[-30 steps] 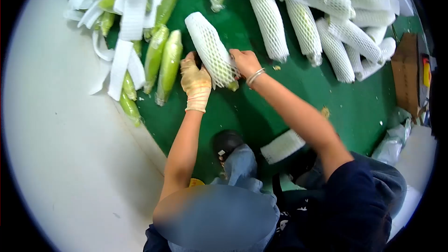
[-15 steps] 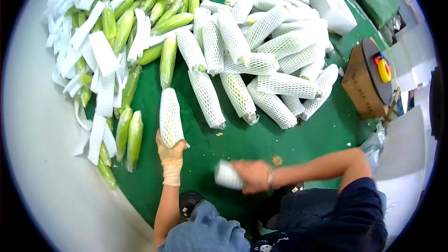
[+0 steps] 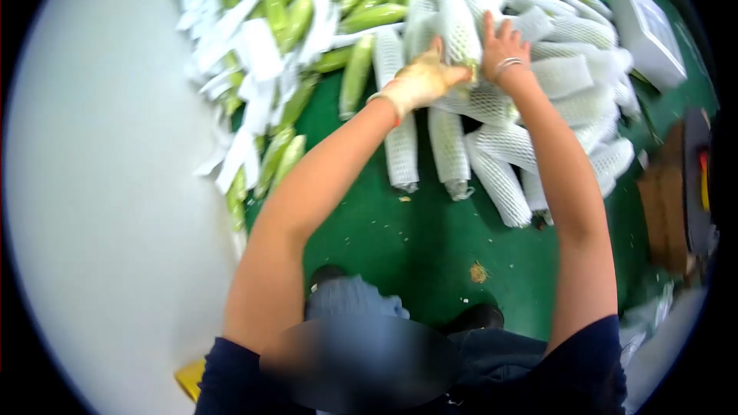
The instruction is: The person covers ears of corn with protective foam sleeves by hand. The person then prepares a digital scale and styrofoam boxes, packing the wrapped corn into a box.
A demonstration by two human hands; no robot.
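Note:
My left hand (image 3: 427,81), in a pale glove, has its fingers apart at the lower left of a net-wrapped cob (image 3: 459,31) on the heap. On the cob's right side, my right hand (image 3: 505,50) lies spread, with a bracelet at the wrist. Neither hand is closed around anything. More cobs in white foam netting (image 3: 503,177) are piled around and below both hands. A green cob in clear film (image 3: 357,77) lies left of my left hand.
Green film-wrapped cobs and loose white foam sleeves (image 3: 261,50) are heaped at the upper left. A white foam box (image 3: 649,34) stands at the upper right. Below it are a cardboard box (image 3: 663,204) and a plastic bag (image 3: 649,323).
Both hands have moved up to the netted heap. The left hand has opened from around a netted cob, and the white sleeve is no longer in the right hand.

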